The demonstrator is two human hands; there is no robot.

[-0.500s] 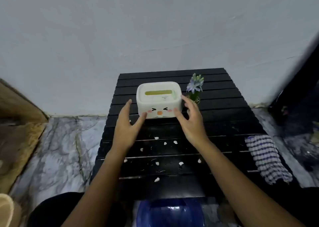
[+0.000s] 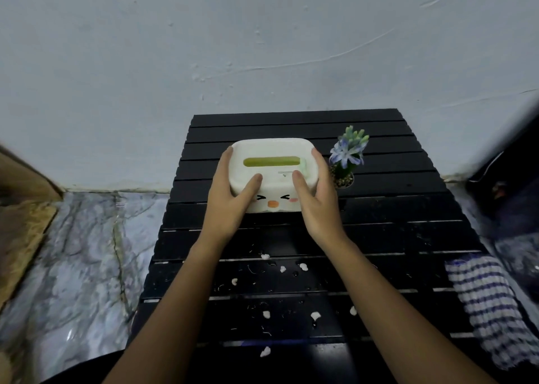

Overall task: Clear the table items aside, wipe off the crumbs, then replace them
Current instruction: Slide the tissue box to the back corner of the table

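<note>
Looking down past your forearms, you've got crumbs [image 2: 315, 315] scattered across the near slats of the desk [image 2: 408, 217], and a striped cloth [image 2: 493, 310] draped over its right edge, handy, I'd say, for the wipe to come. Further out, both hands clamp the box [image 2: 272, 162] from the sides: your left hand [image 2: 230, 200] wraps its left end with the thumb pressed on the lid, your right hand [image 2: 318, 205] mirrors it on the right end. That two-sided hold looks chosen for a level lift, since the box is wide and smooth. It sits mid-desk; whether its base has left the slats, you can't tell from this angle. Just beside your right fingers stands the plant [image 2: 348, 157], close enough that a careless sweep rightward could knock it. Its pot is partly hidden behind your hand. Your fingertips on the far side of the box are out of sight, and the slot on the lid shows only green, contents unclear. Beyond it all, bare wall.
</note>
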